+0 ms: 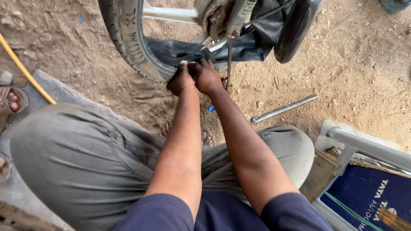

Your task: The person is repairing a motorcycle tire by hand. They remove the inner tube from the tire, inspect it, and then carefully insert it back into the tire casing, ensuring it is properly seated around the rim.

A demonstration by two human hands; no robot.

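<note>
Pressing hands [195,78] on tyre [128,40], inner tube [205,50] just above

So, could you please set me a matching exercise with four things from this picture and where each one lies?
Things:
1. tyre
2. metal bar
3. yellow hose
4. blue box

Places:
A. far left, running across dirt and slab
B. lower right corner, beside a grey rail
C. on the dirt, right of the hands
D. top, just above both hands

Pairs: 1-D, 2-C, 3-A, 4-B. The left hand and right hand press together at the tyre's lower edge.
</note>
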